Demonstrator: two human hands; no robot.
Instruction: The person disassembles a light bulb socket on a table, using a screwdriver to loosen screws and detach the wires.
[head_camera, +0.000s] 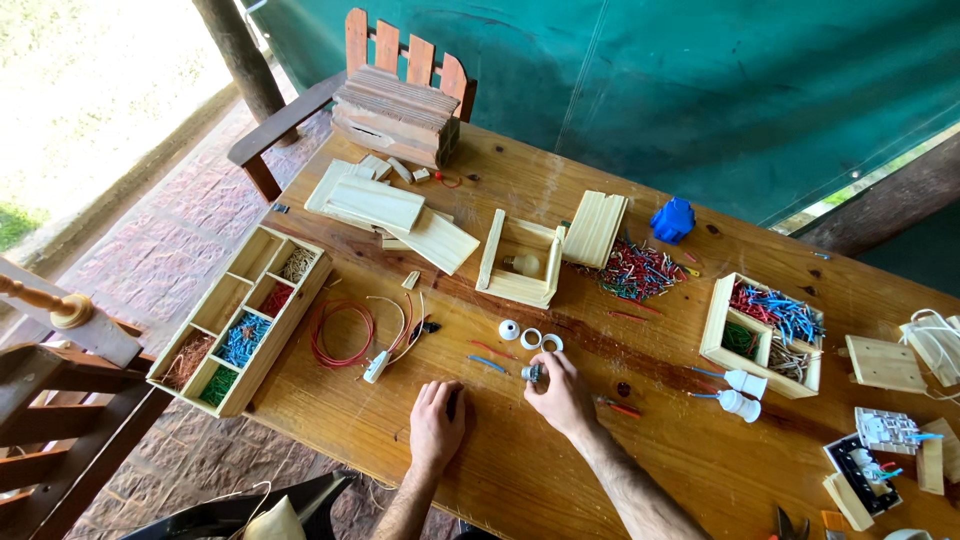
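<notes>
My right hand rests on the wooden table with its fingers closed on a small metal lamp-socket part. Just beyond it lie a white socket piece and two white rings. My left hand lies palm down on the table near the front edge, over a small dark object that barely shows at its right side. A short blue wire piece and a red one lie between the hands and the rings.
A coil of red wire with a white switch lies left of my hands. A long divided wooden tray of coloured wire bits sits at the left edge. A wooden box with a bulb, a pile of wire pieces, another wire box and two white sockets stand beyond and right.
</notes>
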